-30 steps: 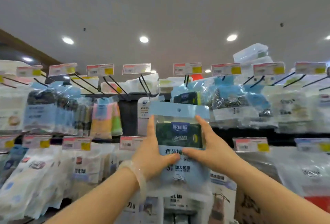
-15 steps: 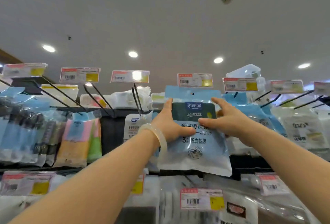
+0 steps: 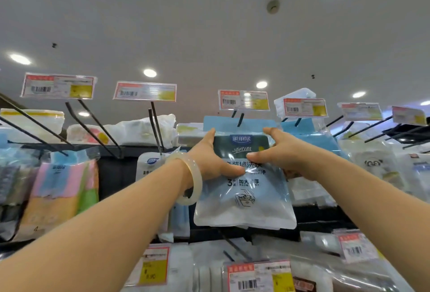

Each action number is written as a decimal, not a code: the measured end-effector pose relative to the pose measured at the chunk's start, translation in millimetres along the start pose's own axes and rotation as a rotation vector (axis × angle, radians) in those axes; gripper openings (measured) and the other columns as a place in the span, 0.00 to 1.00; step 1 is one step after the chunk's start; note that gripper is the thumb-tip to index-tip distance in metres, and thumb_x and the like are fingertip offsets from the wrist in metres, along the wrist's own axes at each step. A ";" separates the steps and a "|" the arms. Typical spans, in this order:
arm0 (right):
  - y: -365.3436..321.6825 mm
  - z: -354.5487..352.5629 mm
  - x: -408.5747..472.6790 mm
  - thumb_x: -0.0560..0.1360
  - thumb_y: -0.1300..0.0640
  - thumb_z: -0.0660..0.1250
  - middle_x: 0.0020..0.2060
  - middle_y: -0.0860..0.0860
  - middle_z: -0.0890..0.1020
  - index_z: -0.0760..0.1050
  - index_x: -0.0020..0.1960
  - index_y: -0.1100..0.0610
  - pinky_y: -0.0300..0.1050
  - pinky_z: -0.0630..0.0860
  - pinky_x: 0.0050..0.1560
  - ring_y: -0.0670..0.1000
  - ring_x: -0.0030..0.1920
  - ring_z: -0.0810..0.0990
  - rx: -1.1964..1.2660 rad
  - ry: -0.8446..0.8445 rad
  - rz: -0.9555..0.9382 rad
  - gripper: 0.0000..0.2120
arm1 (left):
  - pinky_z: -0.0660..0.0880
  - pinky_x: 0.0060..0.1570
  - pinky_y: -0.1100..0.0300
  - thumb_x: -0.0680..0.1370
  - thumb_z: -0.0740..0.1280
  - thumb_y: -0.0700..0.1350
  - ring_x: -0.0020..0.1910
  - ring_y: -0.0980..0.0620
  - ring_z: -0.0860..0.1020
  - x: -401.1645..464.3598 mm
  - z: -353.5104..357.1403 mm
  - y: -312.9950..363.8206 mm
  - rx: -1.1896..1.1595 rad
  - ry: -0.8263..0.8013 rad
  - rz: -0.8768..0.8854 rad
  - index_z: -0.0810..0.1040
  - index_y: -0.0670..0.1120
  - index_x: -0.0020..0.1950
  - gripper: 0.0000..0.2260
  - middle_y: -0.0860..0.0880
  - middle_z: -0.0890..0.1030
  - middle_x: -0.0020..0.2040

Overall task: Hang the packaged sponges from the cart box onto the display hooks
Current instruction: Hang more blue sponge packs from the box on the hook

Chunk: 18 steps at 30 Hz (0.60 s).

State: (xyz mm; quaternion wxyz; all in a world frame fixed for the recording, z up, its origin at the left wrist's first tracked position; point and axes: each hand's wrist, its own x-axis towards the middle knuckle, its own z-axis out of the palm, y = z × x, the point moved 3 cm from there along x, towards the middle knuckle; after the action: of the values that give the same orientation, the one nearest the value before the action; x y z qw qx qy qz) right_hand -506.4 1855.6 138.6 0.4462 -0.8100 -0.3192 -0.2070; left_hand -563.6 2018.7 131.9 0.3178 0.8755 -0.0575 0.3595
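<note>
A light-blue packaged sponge (image 3: 244, 198) with a dark green panel is raised to the top row of the display. Its blue header card sits on a black hook (image 3: 239, 120) under a price tag (image 3: 243, 100); the hook's tip pokes through the card. My left hand (image 3: 210, 156), a pale bangle on its wrist, pinches the pack's left edge, thumb on the front. My right hand (image 3: 277, 149) pinches the right edge in the same way. The cart box is out of view.
Black hooks (image 3: 95, 126) with price tags run left and right along the top row. Pink, yellow and green sponge packs (image 3: 62, 189) hang at the left, clear-wrapped goods (image 3: 377, 168) at the right. A lower row of tagged hooks and packs (image 3: 258, 275) juts out below.
Both hands have lifted the pack from chest height up to the top row, and its header card has gone onto the hook. The view has tilted upward toward the ceiling.
</note>
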 end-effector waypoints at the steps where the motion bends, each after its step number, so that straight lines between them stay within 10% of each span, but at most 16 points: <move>1: -1.2 2.1 -1.1 0.71 0.49 0.71 0.69 0.56 0.67 0.51 0.75 0.48 0.45 0.76 0.42 0.56 0.57 0.74 -0.045 -0.002 -0.001 0.41 | 0.66 0.60 0.58 0.64 0.78 0.51 0.60 0.50 0.69 0.4 1.9 -2.5 0.021 -0.009 -0.013 0.44 0.54 0.76 0.52 0.48 0.65 0.72; 5: -10.7 14.1 -14.8 0.72 0.49 0.68 0.64 0.58 0.66 0.61 0.70 0.53 0.45 0.71 0.50 0.55 0.53 0.70 -0.514 0.155 -0.123 0.29 | 0.67 0.60 0.55 0.64 0.78 0.50 0.59 0.49 0.70 2.2 9.6 -11.4 0.082 0.034 -0.020 0.43 0.56 0.76 0.52 0.47 0.68 0.70; 8: -9.9 35.1 -23.8 0.72 0.50 0.67 0.70 0.57 0.54 0.61 0.70 0.54 0.56 0.66 0.65 0.61 0.68 0.61 -0.759 0.262 -0.186 0.29 | 0.67 0.63 0.53 0.64 0.77 0.50 0.63 0.45 0.71 4.8 13.5 -17.0 0.126 0.078 -0.009 0.42 0.56 0.75 0.53 0.45 0.68 0.68; 18: 4.8 51.8 -13.0 0.74 0.58 0.66 0.76 0.58 0.41 0.44 0.76 0.56 0.55 0.59 0.71 0.61 0.76 0.47 -0.744 0.018 -0.205 0.41 | 0.69 0.64 0.51 0.70 0.73 0.44 0.63 0.45 0.73 -16.1 34.9 -26.5 0.274 -0.065 -0.061 0.36 0.54 0.75 0.50 0.44 0.71 0.68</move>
State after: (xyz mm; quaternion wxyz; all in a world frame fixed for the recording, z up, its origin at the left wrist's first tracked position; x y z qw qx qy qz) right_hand -509.7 1893.6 101.0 0.1015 -0.8786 -0.2975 -0.3595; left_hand -546.0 2016.7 88.7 0.2040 0.9232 0.0084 0.3256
